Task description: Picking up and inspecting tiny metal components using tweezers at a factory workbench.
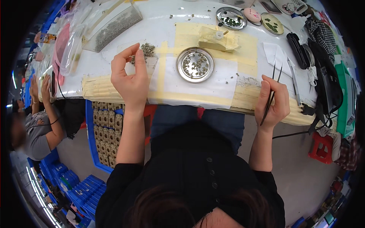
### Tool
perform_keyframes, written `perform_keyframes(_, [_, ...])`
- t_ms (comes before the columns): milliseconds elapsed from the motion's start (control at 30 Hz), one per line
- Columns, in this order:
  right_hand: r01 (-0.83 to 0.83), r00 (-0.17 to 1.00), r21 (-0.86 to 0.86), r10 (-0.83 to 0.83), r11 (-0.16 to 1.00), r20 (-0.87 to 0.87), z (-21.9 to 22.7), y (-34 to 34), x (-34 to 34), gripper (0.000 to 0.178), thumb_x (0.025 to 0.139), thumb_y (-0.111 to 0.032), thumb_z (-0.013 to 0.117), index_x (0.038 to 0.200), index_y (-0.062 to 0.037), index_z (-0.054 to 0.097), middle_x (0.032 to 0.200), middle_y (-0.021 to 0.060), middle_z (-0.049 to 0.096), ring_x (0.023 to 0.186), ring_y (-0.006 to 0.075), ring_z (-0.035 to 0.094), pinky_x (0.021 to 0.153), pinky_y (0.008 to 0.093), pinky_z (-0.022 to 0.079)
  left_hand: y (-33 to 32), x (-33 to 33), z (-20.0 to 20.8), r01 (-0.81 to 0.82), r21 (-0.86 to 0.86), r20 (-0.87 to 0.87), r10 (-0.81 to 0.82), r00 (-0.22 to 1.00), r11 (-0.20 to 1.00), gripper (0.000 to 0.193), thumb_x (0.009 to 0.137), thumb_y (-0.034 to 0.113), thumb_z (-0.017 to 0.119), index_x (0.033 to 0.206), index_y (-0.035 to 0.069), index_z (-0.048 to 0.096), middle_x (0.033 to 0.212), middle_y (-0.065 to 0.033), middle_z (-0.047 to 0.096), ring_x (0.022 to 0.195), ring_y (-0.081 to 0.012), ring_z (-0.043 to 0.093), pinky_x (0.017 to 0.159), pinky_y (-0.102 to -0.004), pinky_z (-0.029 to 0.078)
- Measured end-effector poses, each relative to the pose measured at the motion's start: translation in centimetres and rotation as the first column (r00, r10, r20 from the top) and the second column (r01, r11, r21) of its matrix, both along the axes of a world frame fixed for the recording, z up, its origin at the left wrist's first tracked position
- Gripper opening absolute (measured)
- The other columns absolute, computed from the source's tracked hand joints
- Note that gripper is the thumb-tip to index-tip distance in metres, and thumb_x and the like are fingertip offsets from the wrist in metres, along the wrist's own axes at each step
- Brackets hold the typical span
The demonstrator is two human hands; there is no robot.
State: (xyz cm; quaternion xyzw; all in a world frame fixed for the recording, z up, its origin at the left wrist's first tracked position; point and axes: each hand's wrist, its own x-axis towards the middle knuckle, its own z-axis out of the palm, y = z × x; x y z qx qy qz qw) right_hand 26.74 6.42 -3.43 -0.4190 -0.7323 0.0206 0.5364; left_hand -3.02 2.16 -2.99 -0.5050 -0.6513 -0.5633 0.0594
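Observation:
My right hand [274,99] grips black tweezers [267,109], their slightly parted tips pointing away over the table's right side. At the left, my left hand [132,81] is raised near the table edge, with thumb and index finger apart and nothing visible between them. Just beyond its fingers lies a pile of small grey-green pieces [148,49]. Between my hands, a round metal dish [195,80] rests on white paper [171,85] and holds many similar small pieces. A few loose bits [232,78] lie right of the dish.
Beyond the dish stands a tape-covered block [216,45] with a small white cup [219,35]. Farther back are another metal dish [241,26] and a pink round object [252,15]. A clear box [89,45] stands left. Below is a blue crate [91,133]; another person's hands [45,89] are at far left.

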Motion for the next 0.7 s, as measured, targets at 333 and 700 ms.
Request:
perform_keyframes(333, [0.005,0.999,-0.007,-0.005,1.0,0.051,0.1,-0.2,0.1,0.008,0.085,-0.002,0.067,0.093,-0.0006,0.069,0.071,0.0068,0.058,0.06,0.0176,0.05,0.054,0.0284,0.039,-1.7,-1.1,1.0,0.029,-0.254,-0.234,-0.09,0.968,0.967,0.013,0.076,0.008,0.074,0.087,0.005,0.07,0.077,-0.0039,0.062,0.08,-0.0218,0.052,0.074,-0.0324,0.043])
perform_keyframes(700, [0.057,0.998,-0.037,-0.057,0.998,-0.015,-0.2,-0.2,0.4,0.012,0.086,-0.003,0.066,0.098,-0.0007,0.068,0.074,0.0077,0.06,0.063,0.0183,0.053,0.057,0.0276,0.043,0.1,-0.9,0.9,0.061,-0.327,-0.352,-0.181,0.918,0.943,0.006,0.081,0.008,0.069,0.085,0.004,0.066,0.077,-0.0062,0.061,0.078,-0.0248,0.052,0.073,-0.0354,0.042])
